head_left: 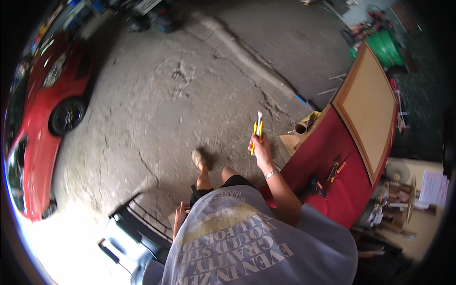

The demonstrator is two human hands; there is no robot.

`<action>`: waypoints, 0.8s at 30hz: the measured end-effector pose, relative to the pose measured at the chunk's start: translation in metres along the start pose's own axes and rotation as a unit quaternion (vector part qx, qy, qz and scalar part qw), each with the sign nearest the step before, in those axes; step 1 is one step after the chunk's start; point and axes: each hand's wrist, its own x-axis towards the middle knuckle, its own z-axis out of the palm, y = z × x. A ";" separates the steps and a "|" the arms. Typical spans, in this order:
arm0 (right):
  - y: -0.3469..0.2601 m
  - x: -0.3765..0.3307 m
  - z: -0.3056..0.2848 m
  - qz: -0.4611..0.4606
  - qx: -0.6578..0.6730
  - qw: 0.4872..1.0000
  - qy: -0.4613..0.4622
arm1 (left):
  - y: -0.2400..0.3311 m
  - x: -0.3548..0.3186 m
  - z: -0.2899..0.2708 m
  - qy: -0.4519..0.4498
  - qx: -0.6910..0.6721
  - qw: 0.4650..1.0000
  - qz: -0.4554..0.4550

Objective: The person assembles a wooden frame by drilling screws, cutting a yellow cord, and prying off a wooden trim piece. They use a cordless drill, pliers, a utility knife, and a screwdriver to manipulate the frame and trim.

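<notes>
My right hand is raised over the floor to the left of the red-covered table, closed round a yellow utility knife whose pale metal end points away from me. A bracelet circles that wrist. My left hand hangs low beside my left hip, next to a black-framed chair. My shirt hides part of it, and its grip cannot be made out. Orange-and-black pliers and a black-and-red tool lie on the red cloth, right of my right forearm.
A wood-framed tan board rests on the table's far right. Beside the table's left edge are a cardboard tube and a cardboard piece. A red car stands at left. A raised ridge crosses the cracked concrete floor.
</notes>
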 end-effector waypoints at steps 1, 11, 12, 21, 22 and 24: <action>-0.003 0.005 0.002 0.009 -0.006 1.000 0.016 | 0.033 0.026 -0.004 -0.026 0.043 0.999 -0.004; -0.022 0.074 -0.040 -0.045 0.074 0.966 0.245 | 0.280 0.245 0.030 -0.288 0.523 0.801 0.049; -0.025 0.087 -0.047 -0.025 0.075 0.959 0.271 | 0.301 0.265 0.043 -0.199 0.556 0.804 0.070; -0.150 0.268 -0.112 -0.002 0.202 0.947 0.251 | 0.507 0.416 0.219 0.030 0.445 0.892 0.076; -0.173 0.289 -0.122 -0.061 0.178 0.952 0.242 | 0.532 0.428 0.241 -0.056 0.346 0.930 0.108; -0.220 0.323 -0.142 -0.139 0.131 0.953 0.237 | 0.587 0.458 0.302 -0.080 0.380 0.909 0.149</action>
